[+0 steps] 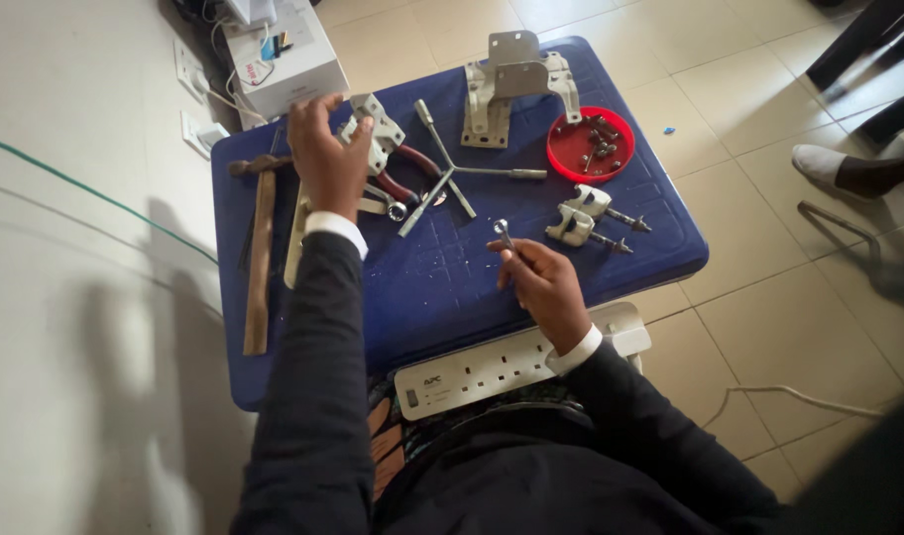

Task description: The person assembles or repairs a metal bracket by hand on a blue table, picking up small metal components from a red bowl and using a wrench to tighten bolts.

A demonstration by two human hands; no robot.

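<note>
Left hand (328, 159) — clamped on a grey metal clamp (373, 129), raised at upper centre-left of the frame. Right hand (541, 282) — closed on a small spanner (504, 234), centre. Blue table (452, 277) carries: three-way wrench (452, 178), red-handled pliers (407, 173), hammer (259, 267), grey bracket (511, 84), red dish (589, 144) of bolts, two clamps (586, 218). White power strip (511, 362) at the near edge.

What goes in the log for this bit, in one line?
left hand: holds grey clamp | right hand: holds small spanner | blue table: tools
</note>
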